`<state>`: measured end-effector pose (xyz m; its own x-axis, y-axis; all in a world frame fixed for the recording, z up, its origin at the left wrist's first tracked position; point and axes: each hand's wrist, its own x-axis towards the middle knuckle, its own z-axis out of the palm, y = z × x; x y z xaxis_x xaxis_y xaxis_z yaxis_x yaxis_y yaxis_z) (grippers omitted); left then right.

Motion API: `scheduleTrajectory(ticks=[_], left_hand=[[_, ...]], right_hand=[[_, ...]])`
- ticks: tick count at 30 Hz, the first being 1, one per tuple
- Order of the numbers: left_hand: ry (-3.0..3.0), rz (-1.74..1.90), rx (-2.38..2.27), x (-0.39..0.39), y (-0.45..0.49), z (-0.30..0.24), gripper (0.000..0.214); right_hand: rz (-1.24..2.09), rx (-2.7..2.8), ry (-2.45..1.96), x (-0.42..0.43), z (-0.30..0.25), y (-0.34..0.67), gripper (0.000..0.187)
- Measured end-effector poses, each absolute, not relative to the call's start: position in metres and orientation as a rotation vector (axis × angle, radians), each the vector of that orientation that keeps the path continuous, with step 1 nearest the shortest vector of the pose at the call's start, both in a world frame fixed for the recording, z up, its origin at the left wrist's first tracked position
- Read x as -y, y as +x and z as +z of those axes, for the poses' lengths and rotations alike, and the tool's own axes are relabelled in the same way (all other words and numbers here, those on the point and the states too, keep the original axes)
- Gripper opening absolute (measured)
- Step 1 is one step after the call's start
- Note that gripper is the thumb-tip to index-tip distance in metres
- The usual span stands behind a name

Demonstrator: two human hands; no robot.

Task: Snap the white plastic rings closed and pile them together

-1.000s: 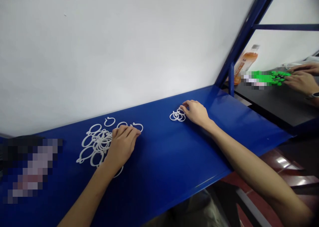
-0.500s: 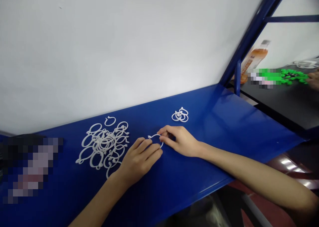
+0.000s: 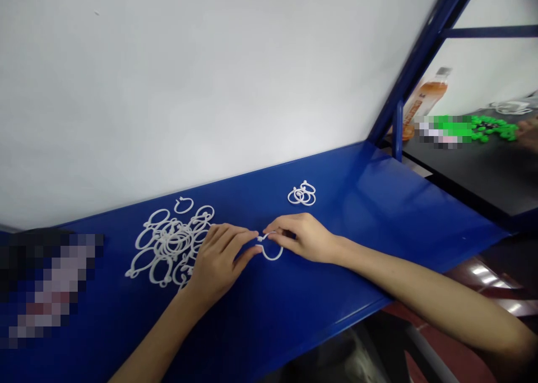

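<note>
A white plastic ring with a gap and a small clasp, like a shower curtain ring, is held just above the blue table. My right hand pinches its upper right side between thumb and fingers. From the left, my left hand has its thumb at one end of the ring and its fingertips by the clasp end. Left of that hand lies a loose pile of similar white rings, partly hidden by it. Beyond my right hand, a small group of white rings overlaps on the table.
A pale wall rises behind the table. At the left is a dark item with a blurred-out patch. Past a blue metal frame, a bottle and green pieces stand on a black surface, with another person's hand beside them.
My left hand has drawn back slightly left, its thumb now showing at the ring's end. The ring has turned, its gap now facing left. My right hand keeps its pinch.
</note>
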<state>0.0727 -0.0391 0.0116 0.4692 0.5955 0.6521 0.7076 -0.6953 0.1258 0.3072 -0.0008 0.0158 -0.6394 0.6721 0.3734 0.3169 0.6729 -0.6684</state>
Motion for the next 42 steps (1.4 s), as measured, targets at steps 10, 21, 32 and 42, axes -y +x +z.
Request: scheduleTrajectory(ticks=[10,21,32,42], left_hand=[[-2.689,-1.045,1.338,0.039,0.079,0.009,0.01],[-2.714,-1.247,1.937,0.042,0.081,0.019,0.024],[-2.722,-1.381,1.862,0.04,0.08,0.01,0.013],[-2.79,-1.283,1.683,0.043,0.078,0.015,0.008]], right_hand=[[0.618,2.382,-0.777,0.004,0.018,0.305,0.025],[0.475,2.327,-0.597,0.007,0.019,0.307,0.026],[0.635,2.412,-0.622,0.005,0.018,0.307,0.02],[0.539,2.549,-0.462,0.013,0.019,0.305,0.027]])
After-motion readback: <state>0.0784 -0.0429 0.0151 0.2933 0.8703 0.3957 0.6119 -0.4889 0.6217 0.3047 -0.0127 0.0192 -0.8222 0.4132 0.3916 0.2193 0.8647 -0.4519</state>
